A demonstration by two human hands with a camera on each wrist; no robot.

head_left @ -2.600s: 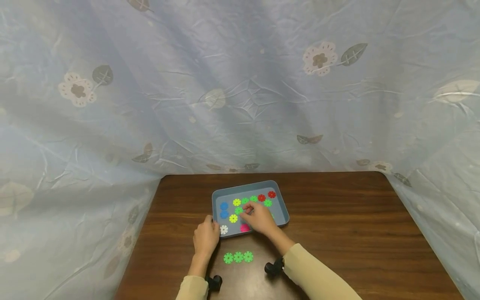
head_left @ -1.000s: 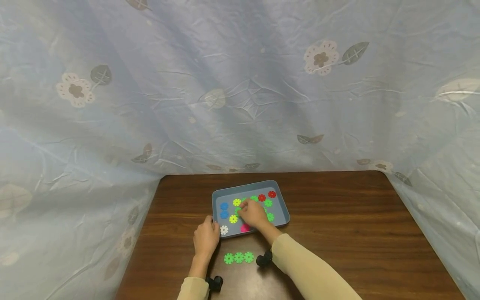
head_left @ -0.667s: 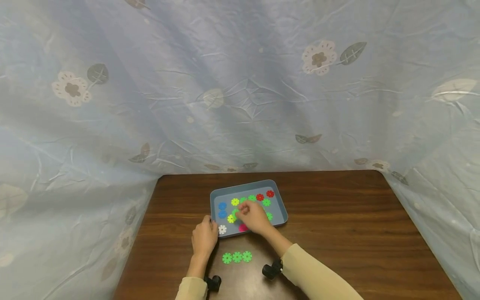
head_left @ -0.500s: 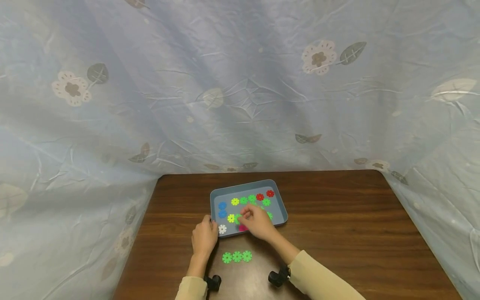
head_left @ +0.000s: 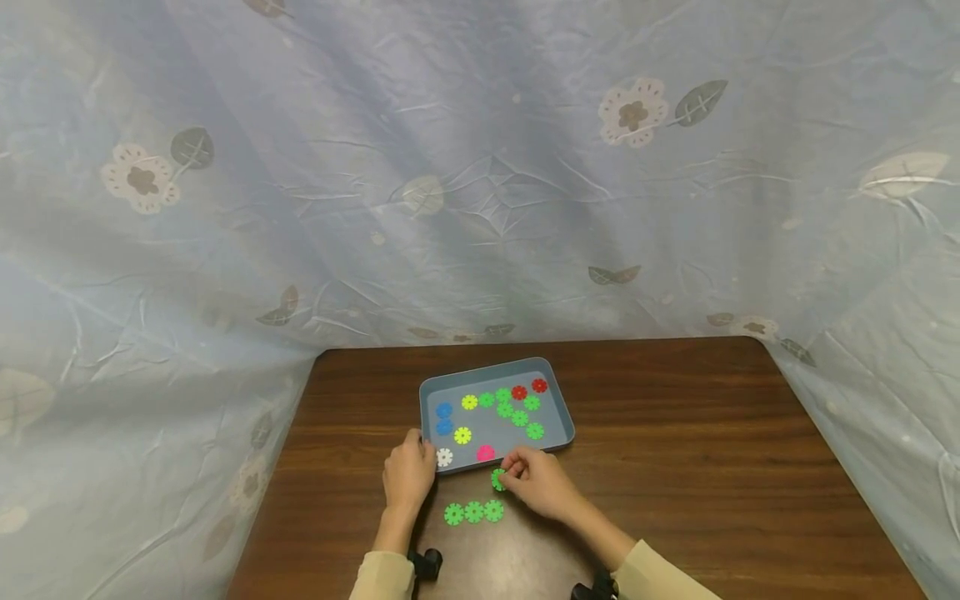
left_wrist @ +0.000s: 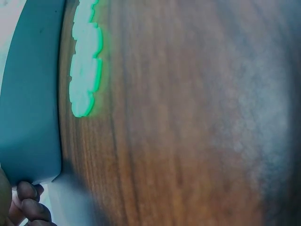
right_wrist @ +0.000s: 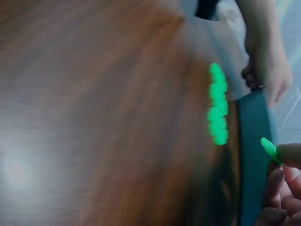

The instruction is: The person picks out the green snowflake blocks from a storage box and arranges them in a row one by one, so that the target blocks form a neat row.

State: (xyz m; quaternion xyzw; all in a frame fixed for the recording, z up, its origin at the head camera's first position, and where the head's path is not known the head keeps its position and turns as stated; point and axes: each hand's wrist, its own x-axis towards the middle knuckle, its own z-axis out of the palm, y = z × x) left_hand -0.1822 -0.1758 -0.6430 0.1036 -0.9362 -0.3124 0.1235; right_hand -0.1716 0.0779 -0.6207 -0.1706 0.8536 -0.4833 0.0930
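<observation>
A blue-grey tray (head_left: 557,423) holds flat notched plastic discs in green, red, yellow, blue, white and pink. My left hand (head_left: 408,473) grips the tray's near left corner; in the left wrist view its curled fingers (left_wrist: 34,210) show at the tray wall. Between thumb and fingertips, my right hand (head_left: 543,483) pinches a green notched disc (head_left: 497,480), just in front of the tray's near edge. The right wrist view also shows this pinched disc (right_wrist: 269,148), tilted on edge. Nearer to me, three green discs (head_left: 474,512) lie side by side in a row on the table.
The brown wooden table (head_left: 712,450) extends to both sides of the tray. Behind it hangs a pale patterned curtain (head_left: 495,192). Inside the tray, a pink disc (head_left: 486,452) lies by the near wall and a white disc (head_left: 445,457) by the left hand.
My right hand has come out of the tray toward me, carrying a green disc from beside the near yellow one. The left hand stays at the tray corner.
</observation>
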